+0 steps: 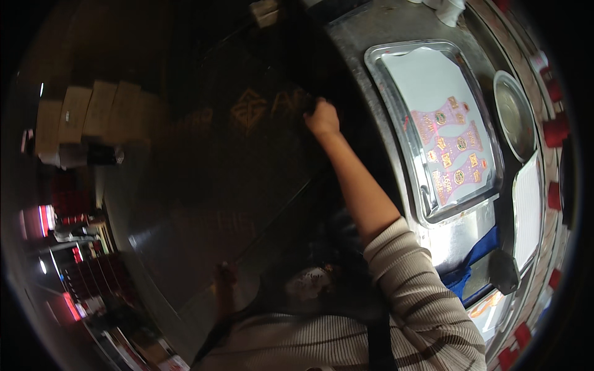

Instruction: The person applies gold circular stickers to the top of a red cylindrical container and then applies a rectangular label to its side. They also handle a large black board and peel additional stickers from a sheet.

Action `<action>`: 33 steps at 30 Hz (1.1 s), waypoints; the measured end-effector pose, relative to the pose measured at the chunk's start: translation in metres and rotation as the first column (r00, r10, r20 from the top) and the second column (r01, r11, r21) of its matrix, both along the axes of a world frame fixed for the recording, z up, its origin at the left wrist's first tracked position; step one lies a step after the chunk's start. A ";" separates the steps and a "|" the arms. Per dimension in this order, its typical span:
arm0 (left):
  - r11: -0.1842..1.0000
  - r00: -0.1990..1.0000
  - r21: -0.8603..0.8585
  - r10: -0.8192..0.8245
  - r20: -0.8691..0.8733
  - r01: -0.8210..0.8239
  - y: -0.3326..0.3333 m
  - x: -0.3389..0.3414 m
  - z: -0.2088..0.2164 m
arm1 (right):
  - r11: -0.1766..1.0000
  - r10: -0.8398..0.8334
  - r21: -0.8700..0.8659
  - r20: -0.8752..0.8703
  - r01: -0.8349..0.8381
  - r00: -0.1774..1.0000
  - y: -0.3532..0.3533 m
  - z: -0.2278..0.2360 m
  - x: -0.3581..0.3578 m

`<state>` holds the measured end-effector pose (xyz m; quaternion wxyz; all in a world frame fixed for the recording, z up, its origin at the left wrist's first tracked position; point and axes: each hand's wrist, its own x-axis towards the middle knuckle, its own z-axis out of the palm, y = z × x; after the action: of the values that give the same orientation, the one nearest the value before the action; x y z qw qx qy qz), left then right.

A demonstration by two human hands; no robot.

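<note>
The person's right hand (322, 117) is closed on the far edge of a large dark sheet (235, 161) that slopes across the left of a steel counter (365, 31), while the left hand (224, 275) rests at the sheet's near edge, its grip too dim to tell. To the right, a steel tray (433, 213) holds a white paper with several pink labels (455, 151) on it. Just beyond the tray sit a round steel bowl (513, 114), its contents unclear, and a blue cloth (473, 263) near the tray's lower corner.
</note>
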<state>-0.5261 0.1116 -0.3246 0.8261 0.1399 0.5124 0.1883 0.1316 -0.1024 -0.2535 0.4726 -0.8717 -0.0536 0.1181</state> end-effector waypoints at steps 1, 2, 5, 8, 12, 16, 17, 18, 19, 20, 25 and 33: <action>0.991 0.995 0.117 -0.053 -0.086 0.063 -0.005 0.006 0.000 | 0.996 0.034 -0.076 -0.037 -0.037 0.999 0.000 0.003 0.003; 0.970 0.982 0.213 -0.083 -0.172 0.119 -0.007 0.014 -0.001 | 0.991 0.012 -0.134 -0.031 -0.016 0.999 -0.004 0.011 0.005; 0.936 0.971 0.333 -0.031 -0.238 0.111 -0.023 0.015 -0.005 | 0.968 -0.011 -0.249 0.115 0.040 0.993 -0.005 0.027 -0.002; 0.953 0.965 0.302 0.111 -0.238 -0.035 -0.038 0.046 -0.006 | 0.915 0.129 -0.401 0.198 -0.040 0.972 -0.013 0.019 -0.003; 0.923 0.949 0.313 0.280 -0.147 -0.224 -0.058 0.058 -0.011 | 0.821 0.226 -0.540 0.013 -0.183 0.974 -0.030 -0.008 -0.002; 0.911 0.967 0.341 0.254 -0.029 -0.230 -0.069 0.083 -0.006 | 0.802 0.374 -0.573 0.262 -0.169 0.890 -0.061 -0.058 0.043; 0.895 0.945 0.356 0.316 -0.081 -0.268 -0.066 0.088 -0.017 | 0.759 0.427 -0.603 0.176 -0.245 0.887 -0.064 -0.058 0.053; 0.872 0.931 0.364 0.363 -0.035 -0.326 -0.066 0.082 -0.031 | 0.779 0.461 -0.548 0.170 -0.306 0.871 -0.059 -0.056 0.051; 0.859 0.919 0.356 0.395 -0.004 -0.368 -0.069 0.078 -0.034 | 0.762 0.504 -0.542 0.152 -0.355 0.850 -0.054 -0.050 0.050; 0.843 0.904 0.351 0.428 0.023 -0.408 -0.072 0.073 -0.037 | 0.719 0.537 -0.581 0.118 -0.380 0.835 -0.045 -0.042 0.044; 0.849 0.865 0.368 0.466 -0.186 -0.379 -0.080 0.117 0.016 | 0.735 0.502 -0.536 0.017 -0.416 0.864 -0.053 -0.042 0.061; 0.827 0.814 0.311 0.541 -0.213 -0.468 -0.061 0.079 0.008 | 0.716 0.479 -0.598 0.045 -0.360 0.877 -0.054 -0.052 0.060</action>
<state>-0.4467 0.0503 -0.3170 0.6369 0.1244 0.6202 0.4408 0.1913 -0.1564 -0.3052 0.1414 -0.9441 -0.2592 0.1464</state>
